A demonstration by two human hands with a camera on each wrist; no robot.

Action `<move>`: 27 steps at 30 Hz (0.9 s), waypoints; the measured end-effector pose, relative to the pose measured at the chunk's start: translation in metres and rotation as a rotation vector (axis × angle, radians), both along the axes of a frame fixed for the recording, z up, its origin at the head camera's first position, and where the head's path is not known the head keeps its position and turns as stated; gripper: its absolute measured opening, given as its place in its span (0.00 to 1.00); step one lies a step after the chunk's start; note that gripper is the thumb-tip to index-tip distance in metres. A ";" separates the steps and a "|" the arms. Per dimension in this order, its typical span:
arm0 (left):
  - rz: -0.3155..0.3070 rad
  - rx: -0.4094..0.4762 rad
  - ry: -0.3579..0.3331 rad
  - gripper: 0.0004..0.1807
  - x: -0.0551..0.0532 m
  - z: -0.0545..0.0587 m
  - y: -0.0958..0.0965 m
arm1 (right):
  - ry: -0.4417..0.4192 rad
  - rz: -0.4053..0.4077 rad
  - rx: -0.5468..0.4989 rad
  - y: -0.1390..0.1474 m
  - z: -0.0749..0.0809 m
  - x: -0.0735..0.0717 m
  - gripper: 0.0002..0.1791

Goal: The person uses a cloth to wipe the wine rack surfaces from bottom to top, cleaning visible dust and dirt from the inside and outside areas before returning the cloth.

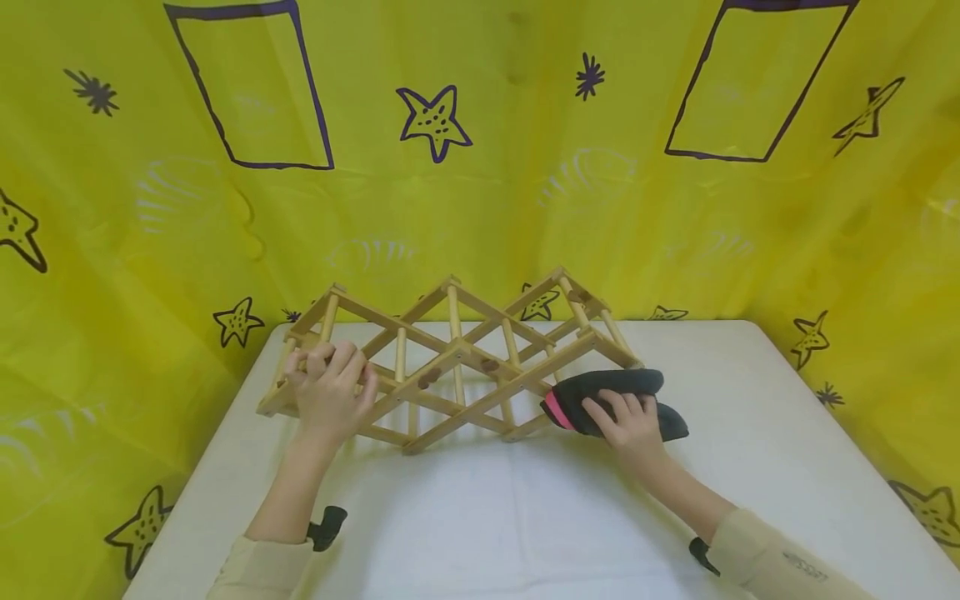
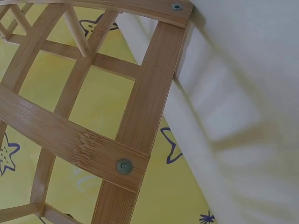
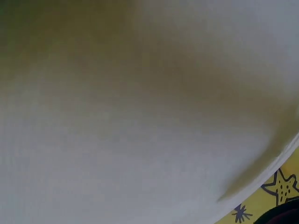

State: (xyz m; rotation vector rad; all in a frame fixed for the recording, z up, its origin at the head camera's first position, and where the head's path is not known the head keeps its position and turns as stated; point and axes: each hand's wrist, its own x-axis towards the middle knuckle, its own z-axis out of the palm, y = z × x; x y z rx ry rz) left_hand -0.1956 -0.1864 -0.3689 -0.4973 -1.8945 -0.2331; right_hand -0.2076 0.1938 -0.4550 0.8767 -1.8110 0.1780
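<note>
A folding wooden lattice rack [image 1: 457, 354] of crossed slats and round dowels stands stretched out across the table. My left hand [image 1: 333, 392] grips its left end, fingers curled over the frame. In the left wrist view, slats [image 2: 70, 135] joined by metal rivets fill the left side. At the rack's right end, my right hand [image 1: 630, 421] holds a soft black item [image 1: 600, 385] with a pink strip, its two rounded ends pointing right; I cannot tell its kind. This black item overlaps the rack's lower right corner in the head view. The right wrist view shows mostly white cloth.
A white-covered table [image 1: 480, 517] lies beneath the rack. Behind it and along both sides hangs a yellow curtain [image 1: 495, 208] printed with stars and frames. Black straps [image 1: 327, 528] show near both cuffs.
</note>
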 end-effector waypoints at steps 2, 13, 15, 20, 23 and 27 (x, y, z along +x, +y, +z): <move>0.002 0.002 -0.003 0.08 0.000 -0.001 0.001 | -0.047 0.041 0.033 -0.005 -0.004 0.003 0.17; 0.014 -0.008 -0.009 0.05 0.000 -0.002 0.002 | -0.180 0.051 0.065 0.001 -0.001 0.005 0.13; 0.011 -0.010 -0.008 0.05 0.000 -0.002 0.003 | -0.176 0.025 -0.020 0.009 0.006 0.003 0.15; 0.006 -0.006 -0.007 0.06 0.000 -0.001 0.003 | -0.163 0.027 -0.048 0.013 0.012 0.002 0.11; 0.007 -0.008 -0.010 0.07 0.000 -0.001 0.002 | -0.189 0.087 0.065 0.002 0.003 0.004 0.10; 0.013 -0.006 -0.008 0.06 0.001 0.000 0.001 | -0.291 0.134 0.226 -0.008 -0.006 0.008 0.24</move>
